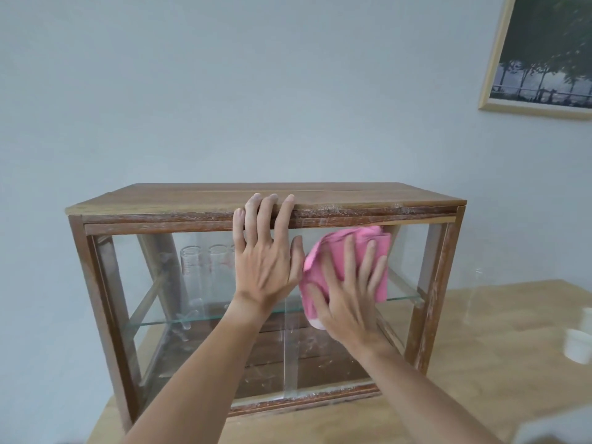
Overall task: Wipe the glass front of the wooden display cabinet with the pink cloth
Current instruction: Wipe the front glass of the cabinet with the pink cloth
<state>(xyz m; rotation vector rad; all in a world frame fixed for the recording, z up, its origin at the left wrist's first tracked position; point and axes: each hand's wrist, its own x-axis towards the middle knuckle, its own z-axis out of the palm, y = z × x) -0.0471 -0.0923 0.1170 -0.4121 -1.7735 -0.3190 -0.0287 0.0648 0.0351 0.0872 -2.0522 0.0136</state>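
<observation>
Up close, the wooden display cabinet stands on a pale wood surface against a plain light wall. Its glass front is made of two panes that meet at a vertical seam near the middle. The right hand is spread flat, fingers splayed, and presses the pink cloth against the upper part of the right-hand pane; the cloth is bunched and folded under the palm, with its top edge reaching the cabinet's upper rail. That grip is an open-palmed press rather than a closed fist. The left hand holds nothing: its palm lies against the glass just left of the cloth, and its fingertips curl over the front edge of the cabinet's top board. The two hands sit just beside each other, the left thumb almost touching the cloth. Inside, a glass shelf spans the cabinet, and clear drinking glasses stand on it behind the left pane. On the surface to the right sits a small white cup, and a framed picture hangs on the wall at upper right.
</observation>
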